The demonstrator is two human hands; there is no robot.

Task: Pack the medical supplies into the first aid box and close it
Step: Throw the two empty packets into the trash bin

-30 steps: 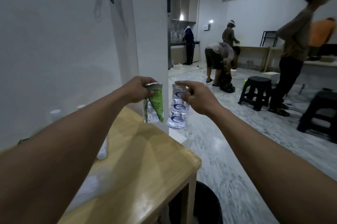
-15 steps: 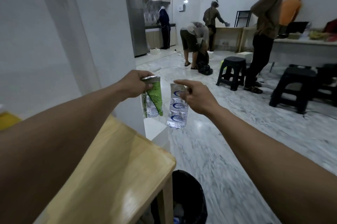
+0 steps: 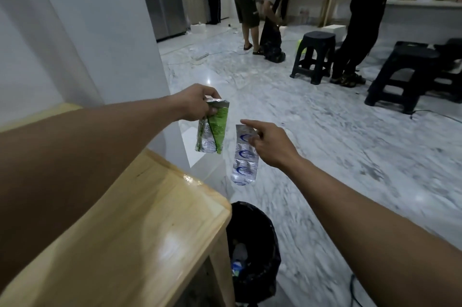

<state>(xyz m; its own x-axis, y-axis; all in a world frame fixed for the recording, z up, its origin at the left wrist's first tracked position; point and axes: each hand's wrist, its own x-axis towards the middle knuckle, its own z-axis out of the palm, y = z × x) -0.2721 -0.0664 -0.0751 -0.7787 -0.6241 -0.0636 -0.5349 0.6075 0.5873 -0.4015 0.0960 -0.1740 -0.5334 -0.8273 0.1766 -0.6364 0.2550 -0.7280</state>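
Observation:
My left hand (image 3: 196, 103) pinches the top of a green and silver foil packet (image 3: 212, 131), which hangs down past the corner of the wooden table (image 3: 140, 226). My right hand (image 3: 271, 144) holds a silver blister strip with blue marks (image 3: 243, 156) by its upper edge, index finger stretched out. Both items dangle in the air above a black bin (image 3: 252, 249) on the floor. The first aid box is not in view.
A white pillar (image 3: 105, 44) stands left of my hands. Black plastic stools (image 3: 315, 56) and several people (image 3: 252, 1) are across the marble floor. A cable (image 3: 352, 289) lies on the floor at lower right.
My view has swung down and right, so the table corner and bin now show fully. Both hands still hold their packets out, now lower in the frame and over the bin.

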